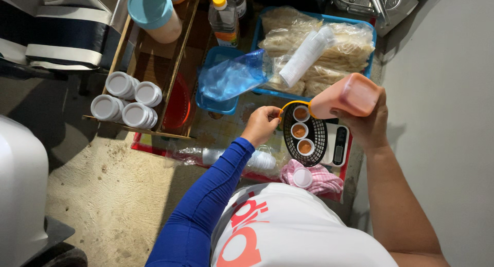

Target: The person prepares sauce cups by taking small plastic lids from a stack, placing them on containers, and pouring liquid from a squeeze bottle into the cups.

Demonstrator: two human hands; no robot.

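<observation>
While the head camera looks straight down, nearest thing in view is the person's white shirt (303, 231) with a red-orange print, then a blue sleeve (206, 200) on the left arm and a bare right forearm.

Left hand (261, 124): closed into a loose fist, fingertips pinching the orange cap strap (293, 104) that loops off the bottle's nozzle end. It sits just left of the black mesh basket (320, 138).

Right hand (368, 118): wrapped around the squeeze bottle (342, 97), gripping its base. Bottle is translucent, holds orange-pink sauce, tipped nearly horizontal with the nozzle pointing left and down over the basket.

Basket holds three small white cups (299, 130) in a row, each with orange sauce in it. Nozzle is right above the top cup; can't tell if it touches. Basket rests partly on a small white scale (339, 146).

Just below the basket: pink checked cloth (319, 178) with a white lid (302, 177) on it. Left of that, a clear bag of stacked cups (242, 158) lying on its side.

Further out: blue bin (213, 105) with a blue plastic bag (231, 74) spilling from it, blue tray (370, 43) with bagged pale flat wrappers and a sleeve of white cups (307, 55) across them. Left, a wooden crate (175, 66) with four stacks of white lidded containers (126, 100) and a teal-lidded jar (154, 12). A yellow-capped bottle (224, 17) stands at the top.
</observation>
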